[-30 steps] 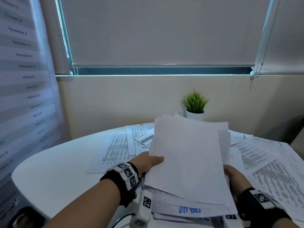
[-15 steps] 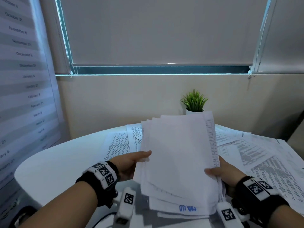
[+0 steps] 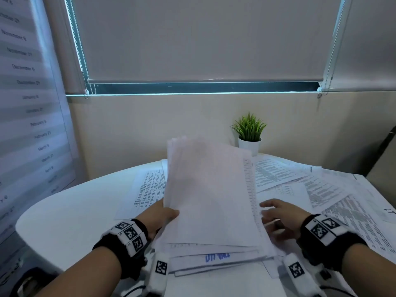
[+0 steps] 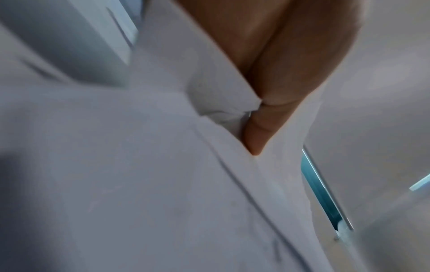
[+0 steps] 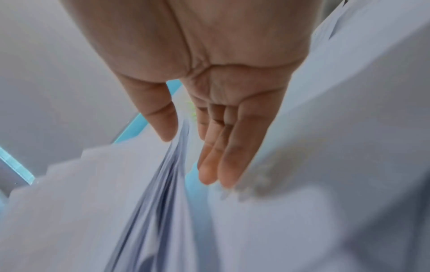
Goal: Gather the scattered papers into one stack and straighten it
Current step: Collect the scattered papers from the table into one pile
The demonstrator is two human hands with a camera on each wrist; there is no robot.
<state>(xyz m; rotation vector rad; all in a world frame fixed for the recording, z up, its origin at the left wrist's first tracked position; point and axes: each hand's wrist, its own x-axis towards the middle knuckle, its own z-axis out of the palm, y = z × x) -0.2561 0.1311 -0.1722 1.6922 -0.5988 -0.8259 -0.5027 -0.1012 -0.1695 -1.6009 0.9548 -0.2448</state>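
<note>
A thick, uneven stack of white papers (image 3: 210, 202) is held tilted above the round white table (image 3: 64, 211). My left hand (image 3: 160, 215) grips its left edge, thumb on top; the left wrist view shows the fingers (image 4: 258, 128) wrapped into the sheets (image 4: 139, 174). My right hand (image 3: 276, 217) is beside the stack's right edge with fingers straight and spread, holding nothing. In the right wrist view the straight fingers (image 5: 218, 150) hover next to the fanned sheet edges (image 5: 163, 174). Loose printed sheets (image 3: 317, 189) lie scattered on the right; another sheet (image 3: 145, 189) lies left of the stack.
A small potted green plant (image 3: 249, 133) stands at the table's back edge against the wall. A window blind (image 3: 203, 39) hangs above. A calendar poster (image 3: 27, 103) covers the left wall. The left part of the table is bare white surface.
The stack has swung further to the left and more upright. My right hand has let go of its right edge and opened beside it. The left hand keeps its hold.
</note>
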